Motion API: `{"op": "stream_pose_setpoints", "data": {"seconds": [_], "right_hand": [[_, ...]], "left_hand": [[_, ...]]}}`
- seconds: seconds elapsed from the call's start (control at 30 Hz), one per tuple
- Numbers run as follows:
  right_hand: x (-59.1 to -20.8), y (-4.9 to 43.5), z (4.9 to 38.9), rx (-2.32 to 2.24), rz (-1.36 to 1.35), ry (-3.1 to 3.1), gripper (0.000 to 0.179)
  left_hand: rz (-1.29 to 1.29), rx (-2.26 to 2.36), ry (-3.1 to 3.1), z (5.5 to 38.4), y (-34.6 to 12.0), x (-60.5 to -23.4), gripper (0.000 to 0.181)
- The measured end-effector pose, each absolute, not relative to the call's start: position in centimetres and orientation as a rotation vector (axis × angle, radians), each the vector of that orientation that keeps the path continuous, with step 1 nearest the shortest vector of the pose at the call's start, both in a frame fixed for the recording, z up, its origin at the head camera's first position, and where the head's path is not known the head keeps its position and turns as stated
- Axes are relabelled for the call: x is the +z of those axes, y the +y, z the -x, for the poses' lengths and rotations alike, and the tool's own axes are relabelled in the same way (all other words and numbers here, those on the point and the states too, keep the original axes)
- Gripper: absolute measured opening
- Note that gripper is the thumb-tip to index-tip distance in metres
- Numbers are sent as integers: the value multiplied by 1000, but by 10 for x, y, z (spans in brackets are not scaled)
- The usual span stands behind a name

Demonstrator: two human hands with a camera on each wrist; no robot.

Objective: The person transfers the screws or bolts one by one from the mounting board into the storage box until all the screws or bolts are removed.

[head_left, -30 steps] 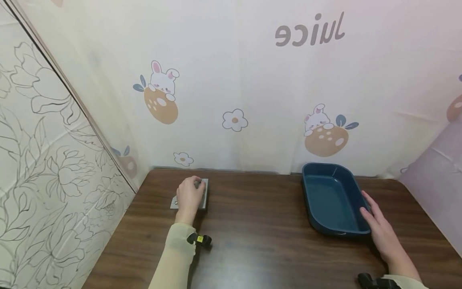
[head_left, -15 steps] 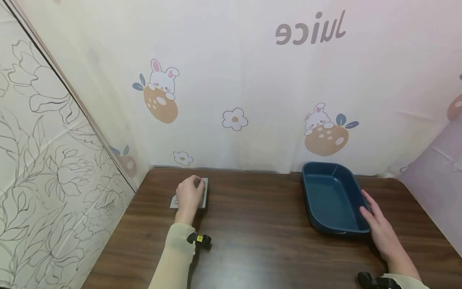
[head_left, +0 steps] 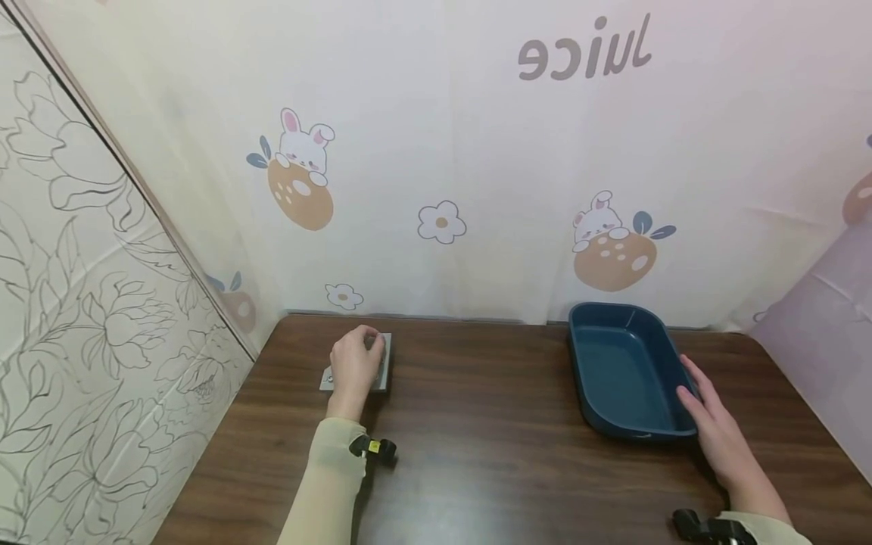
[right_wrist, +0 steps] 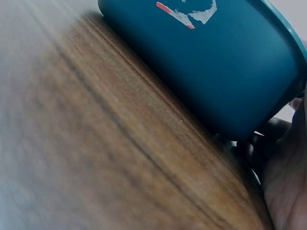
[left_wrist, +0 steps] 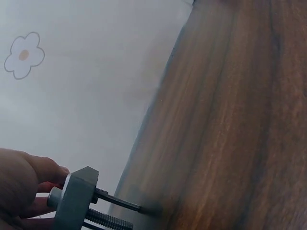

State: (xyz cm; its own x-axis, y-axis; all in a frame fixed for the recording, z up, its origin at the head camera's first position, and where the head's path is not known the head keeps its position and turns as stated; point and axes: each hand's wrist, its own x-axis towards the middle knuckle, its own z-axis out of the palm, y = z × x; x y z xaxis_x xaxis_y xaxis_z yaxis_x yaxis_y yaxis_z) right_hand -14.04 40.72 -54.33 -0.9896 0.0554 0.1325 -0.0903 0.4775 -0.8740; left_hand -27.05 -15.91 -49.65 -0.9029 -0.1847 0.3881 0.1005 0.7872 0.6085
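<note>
My left hand (head_left: 356,367) bends over a grey metal plate (head_left: 383,371) near the table's back left, thumb and index finger curled toward each other above it. The left wrist view shows the plate (left_wrist: 76,201) side-on, with a round screw head (left_wrist: 54,197) on top and threaded screws (left_wrist: 109,219) sticking out below. My fingers (left_wrist: 45,170) close in around its top; what exactly they pinch is hidden. To the right, my right hand (head_left: 718,431) rests with extended fingers and thumb against the right side of a dark blue, rounded rectangular tray (head_left: 594,424).
A brown wood-grain table (head_left: 477,424) carries both things. Behind it hangs a printed cloth (head_left: 443,151) with rabbits and flowers, and a floral panel (head_left: 102,325) stands at the left. Torn label remains (right_wrist: 192,17) stick to the tray's outside.
The head view has tilted slightly, shifting everything a few pixels. My left thumb and index finger have shifted slightly over the plate; my right hand stays at the tray.
</note>
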Motion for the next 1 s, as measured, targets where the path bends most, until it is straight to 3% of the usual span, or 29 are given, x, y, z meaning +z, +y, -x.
{"op": "stream_pose_setpoints", "data": {"seconds": [1.0], "right_hand": [[-538,406,140,1514,4,-2596,67]], "left_hand": [[-68,-997,-2555,269,-163,-490,16]]}}
